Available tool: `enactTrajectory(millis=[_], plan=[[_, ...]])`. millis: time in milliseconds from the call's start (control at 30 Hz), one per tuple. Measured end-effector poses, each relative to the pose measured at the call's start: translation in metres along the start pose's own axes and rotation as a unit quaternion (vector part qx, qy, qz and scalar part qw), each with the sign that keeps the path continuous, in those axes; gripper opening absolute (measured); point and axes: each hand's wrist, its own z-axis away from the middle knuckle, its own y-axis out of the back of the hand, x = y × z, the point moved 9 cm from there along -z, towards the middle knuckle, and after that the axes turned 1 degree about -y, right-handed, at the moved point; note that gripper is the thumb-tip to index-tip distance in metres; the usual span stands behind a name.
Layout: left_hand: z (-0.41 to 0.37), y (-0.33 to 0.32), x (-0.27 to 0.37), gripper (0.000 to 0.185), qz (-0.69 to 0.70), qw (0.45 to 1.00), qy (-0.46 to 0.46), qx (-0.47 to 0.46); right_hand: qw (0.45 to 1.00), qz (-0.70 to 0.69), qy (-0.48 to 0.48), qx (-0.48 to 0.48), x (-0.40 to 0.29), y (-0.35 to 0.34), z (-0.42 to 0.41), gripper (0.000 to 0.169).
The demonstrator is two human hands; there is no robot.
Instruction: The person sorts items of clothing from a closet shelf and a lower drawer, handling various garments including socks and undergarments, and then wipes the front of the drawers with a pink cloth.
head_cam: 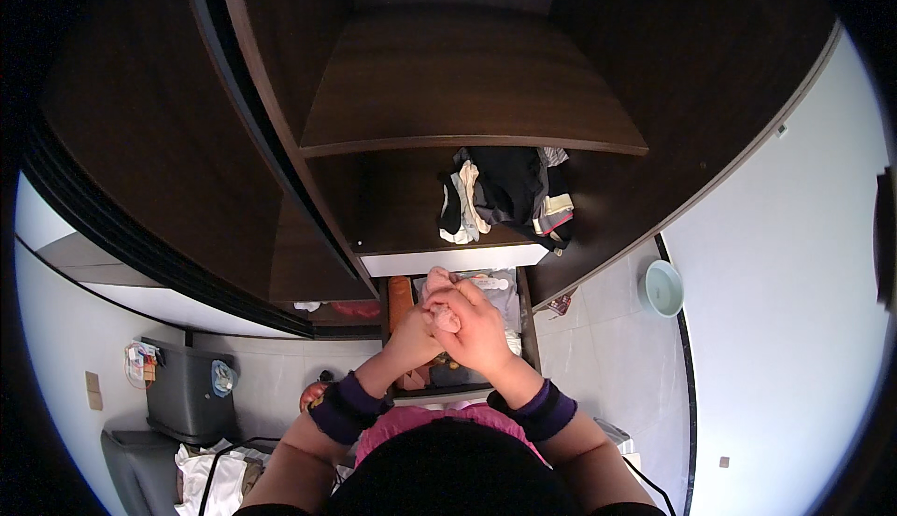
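Observation:
A bundled piece of fluffy pink cloth [446, 318] is squeezed between my two hands, and one end sticks up beyond the fingers. My left hand [412, 337] presses against it from the left. Wrapped around it from the right is my right hand [478, 330], with the fingers folded over. Both hands are above a pulled-out wardrobe drawer [532, 355]. Inside the drawer lie an orange-brown case [400, 302], a clear plastic bag [510, 309] and a dark item [454, 376]. My hands hide the drawer's middle.
Folded clothes [510, 187] are piled on the shelf just above the drawer, below a wider dark wooden shelf [469, 89]. A pale green basin [662, 289] stands by the wall at right. At left are a dark grey cabinet [186, 397] and white clothing [200, 474].

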Motion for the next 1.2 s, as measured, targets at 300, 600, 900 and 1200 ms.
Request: enactTrajectory(millis=[300, 600, 900, 1200], plan=[[0.019, 0.012, -0.032, 0.04, 0.111, 0.991, 0.075, 0.016, 0.931, -0.292, -0.212, 0.06, 0.104, -0.012, 0.028, 0.015], [0.005, 0.019, -0.054, 0.049, 0.202, 0.975, 0.068, 0.064, 0.928, -0.28, -0.235, 0.076, 0.152, -0.03, 0.055, 0.012], [0.051, 0.003, -0.199, 0.044, 0.123, 0.968, 0.158, 0.148, 0.861, -0.304, -0.385, 0.133, 0.221, -0.012, 0.168, 0.01], [0.074, -0.117, -0.288, 0.043, 0.106, 0.922, 0.364, 0.082, 0.834, -0.236, -0.469, 0.168, 0.271, 0.02, 0.254, 0.011]])
